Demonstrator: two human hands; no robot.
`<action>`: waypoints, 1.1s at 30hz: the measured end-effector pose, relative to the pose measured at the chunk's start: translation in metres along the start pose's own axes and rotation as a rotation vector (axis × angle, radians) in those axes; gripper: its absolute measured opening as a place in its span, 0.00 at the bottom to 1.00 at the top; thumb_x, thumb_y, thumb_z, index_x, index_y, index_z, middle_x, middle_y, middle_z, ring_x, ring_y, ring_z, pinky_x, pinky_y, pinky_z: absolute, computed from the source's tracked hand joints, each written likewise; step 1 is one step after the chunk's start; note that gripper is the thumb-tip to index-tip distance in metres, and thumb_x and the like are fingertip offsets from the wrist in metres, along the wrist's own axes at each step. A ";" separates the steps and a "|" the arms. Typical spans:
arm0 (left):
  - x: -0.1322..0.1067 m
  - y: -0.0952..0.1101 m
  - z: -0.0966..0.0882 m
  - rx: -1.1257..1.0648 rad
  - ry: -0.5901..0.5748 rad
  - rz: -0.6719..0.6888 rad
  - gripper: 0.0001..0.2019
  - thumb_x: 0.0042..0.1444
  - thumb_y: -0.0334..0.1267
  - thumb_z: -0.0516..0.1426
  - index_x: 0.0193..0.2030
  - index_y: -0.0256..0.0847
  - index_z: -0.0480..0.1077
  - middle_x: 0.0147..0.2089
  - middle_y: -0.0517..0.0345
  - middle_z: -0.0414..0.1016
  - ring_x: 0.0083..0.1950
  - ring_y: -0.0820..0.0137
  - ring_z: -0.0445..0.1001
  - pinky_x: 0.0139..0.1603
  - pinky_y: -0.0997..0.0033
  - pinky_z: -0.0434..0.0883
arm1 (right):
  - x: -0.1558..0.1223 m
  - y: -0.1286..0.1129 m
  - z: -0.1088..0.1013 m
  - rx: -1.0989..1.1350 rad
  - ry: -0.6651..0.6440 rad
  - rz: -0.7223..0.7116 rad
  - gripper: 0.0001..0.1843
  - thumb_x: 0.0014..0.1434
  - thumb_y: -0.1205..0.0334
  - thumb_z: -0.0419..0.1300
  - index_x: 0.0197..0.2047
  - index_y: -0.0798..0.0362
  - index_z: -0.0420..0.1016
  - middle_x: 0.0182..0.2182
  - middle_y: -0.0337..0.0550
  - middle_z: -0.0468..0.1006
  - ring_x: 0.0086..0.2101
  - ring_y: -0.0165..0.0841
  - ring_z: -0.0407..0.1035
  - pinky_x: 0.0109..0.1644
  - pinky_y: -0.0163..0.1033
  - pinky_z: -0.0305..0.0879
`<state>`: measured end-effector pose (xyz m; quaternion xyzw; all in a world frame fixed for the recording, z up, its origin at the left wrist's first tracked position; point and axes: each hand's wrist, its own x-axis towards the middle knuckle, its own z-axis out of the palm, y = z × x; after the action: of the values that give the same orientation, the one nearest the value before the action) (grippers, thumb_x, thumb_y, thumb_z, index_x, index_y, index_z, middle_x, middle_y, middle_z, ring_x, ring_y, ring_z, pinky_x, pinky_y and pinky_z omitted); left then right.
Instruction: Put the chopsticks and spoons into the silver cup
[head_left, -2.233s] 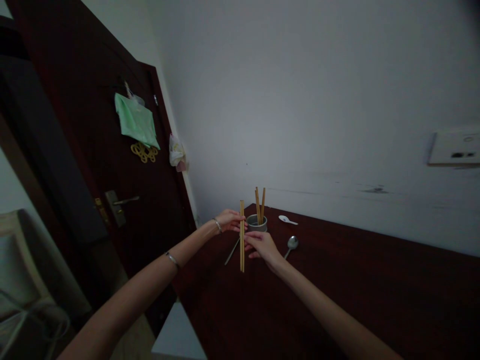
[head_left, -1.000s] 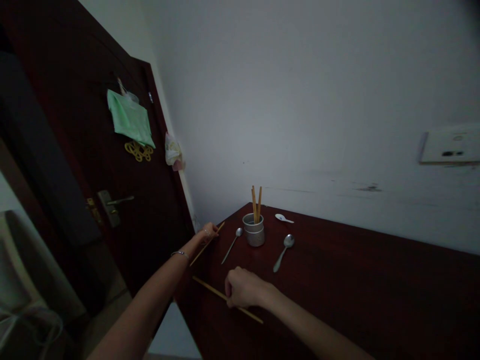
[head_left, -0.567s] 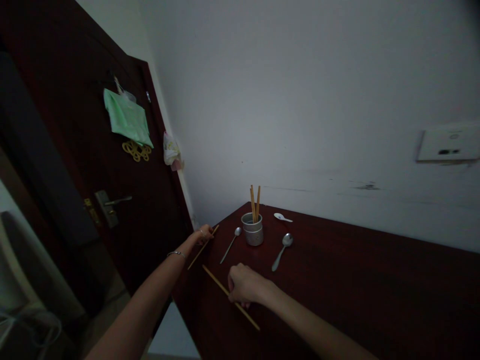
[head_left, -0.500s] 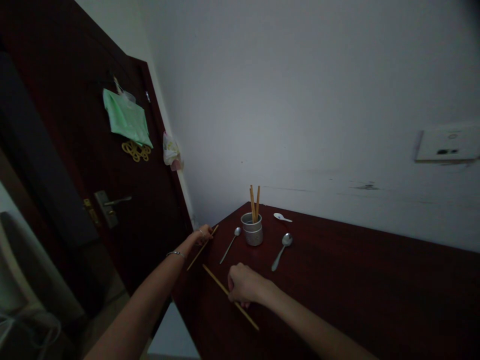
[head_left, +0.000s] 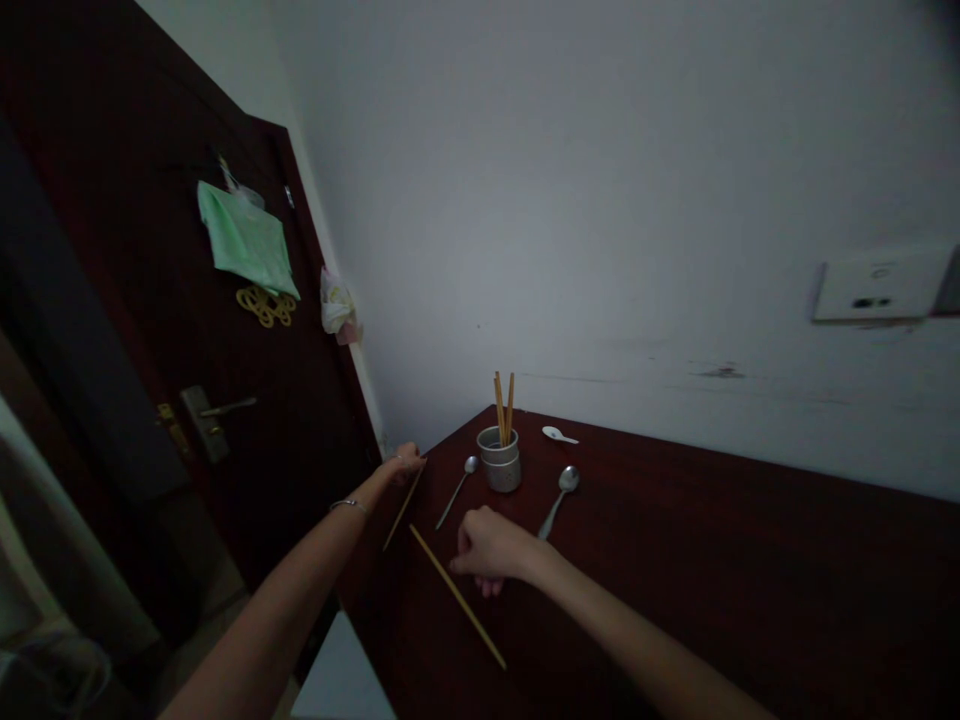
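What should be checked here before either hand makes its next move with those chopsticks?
1. Left hand grips the edge chopstick: cannot tell; fingers at its far end.
2. Edge chopstick fully on the table: cannot tell; it runs along the rim.
3. Right hand holds the near chopstick: cannot tell; it lies flat by the fingers.
4. Cup upright: ok.
5. Metal spoon between the hands untouched: ok.

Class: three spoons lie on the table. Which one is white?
The small spoon nearest the wall, behind and right of the cup. The left spoon and right spoon, beside the cup, are longer and metal.
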<state>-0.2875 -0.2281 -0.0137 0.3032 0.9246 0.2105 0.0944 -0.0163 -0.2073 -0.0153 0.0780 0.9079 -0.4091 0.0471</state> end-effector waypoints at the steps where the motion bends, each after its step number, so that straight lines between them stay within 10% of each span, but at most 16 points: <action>1: 0.002 0.008 -0.002 -0.030 0.040 0.034 0.13 0.41 0.33 0.58 0.36 0.33 0.69 0.23 0.55 0.70 0.28 0.67 0.71 0.25 0.74 0.66 | -0.002 0.001 -0.008 0.049 0.016 -0.005 0.10 0.48 0.65 0.52 0.19 0.58 0.66 0.15 0.39 0.71 0.14 0.26 0.66 0.15 0.29 0.63; 8: 0.006 0.090 -0.011 -0.492 0.004 0.289 0.22 0.50 0.41 0.53 0.51 0.35 0.61 0.47 0.46 0.69 0.42 0.69 0.70 0.31 0.77 0.67 | -0.026 0.005 -0.077 0.215 0.252 0.032 0.09 0.51 0.61 0.54 0.26 0.59 0.66 0.17 0.39 0.71 0.16 0.26 0.68 0.15 0.27 0.64; 14: -0.014 0.141 0.012 -0.812 -0.234 0.408 0.20 0.44 0.35 0.59 0.45 0.33 0.65 0.42 0.45 0.72 0.40 0.68 0.71 0.34 0.74 0.68 | -0.050 0.015 -0.114 0.251 0.383 0.093 0.10 0.53 0.60 0.53 0.28 0.59 0.67 0.20 0.43 0.73 0.18 0.27 0.69 0.15 0.26 0.62; 22: -0.013 0.160 0.039 -0.849 -0.198 0.343 0.03 0.43 0.27 0.57 0.28 0.31 0.70 0.26 0.53 0.73 0.25 0.74 0.70 0.28 0.75 0.68 | -0.060 0.030 -0.133 0.313 0.461 0.115 0.12 0.53 0.58 0.53 0.31 0.60 0.68 0.22 0.45 0.74 0.19 0.26 0.68 0.18 0.27 0.63; 33: -0.013 0.167 0.005 -0.870 -0.065 0.248 0.03 0.42 0.28 0.59 0.27 0.32 0.69 0.29 0.51 0.74 0.28 0.74 0.71 0.27 0.78 0.65 | -0.073 0.040 -0.154 0.362 0.539 0.137 0.11 0.53 0.60 0.52 0.32 0.60 0.69 0.23 0.45 0.74 0.20 0.26 0.69 0.20 0.27 0.63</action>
<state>-0.1888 -0.1123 0.0568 0.3503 0.7033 0.5797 0.2160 0.0598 -0.0732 0.0675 0.2516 0.7930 -0.5241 -0.1822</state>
